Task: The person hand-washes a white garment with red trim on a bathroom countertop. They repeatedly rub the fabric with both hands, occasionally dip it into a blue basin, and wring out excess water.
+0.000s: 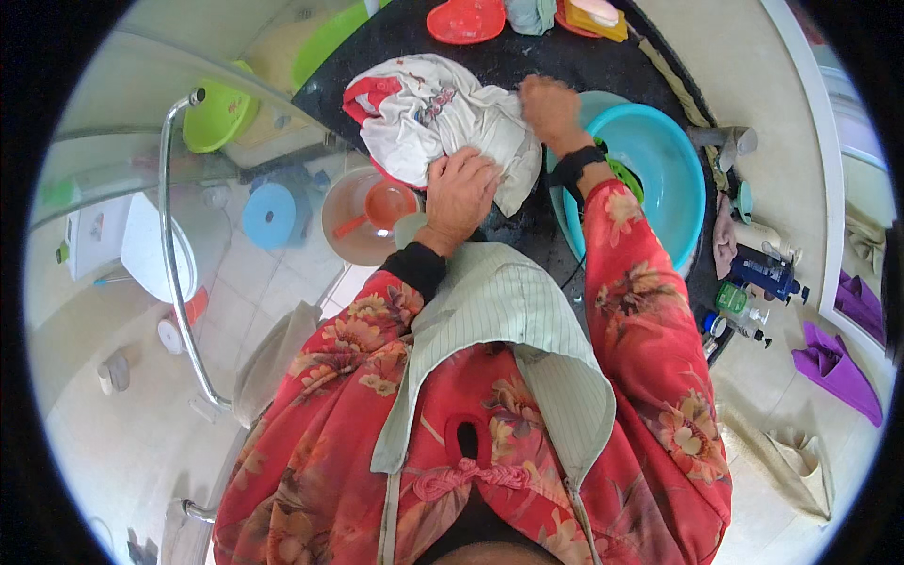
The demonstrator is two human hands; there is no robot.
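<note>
A wet-looking white garment (438, 106) with red trim and a printed design lies bunched on the black countertop (526, 208). My left hand (462, 194) presses on its near side, the fingers bent over the folds and holding the cloth. At the garment's right edge is my right hand (551, 113), blurred and with curled fingers; whether cloth is inside it is hidden. Just right of my right wrist stands a light blue basin (678, 183), with a bright green item (628, 176) partly hidden by my forearm. A second, paler basin (597, 106) shows beneath its rim.
A red heart-shaped dish (466, 20) and a grey-blue cloth (530, 15) sit at the back. Left of the counter, a bucket (346, 233) holds an orange dipper (388, 205). Pump bottles (766, 272) line the right edge. A curved metal handle (167, 212) is at left.
</note>
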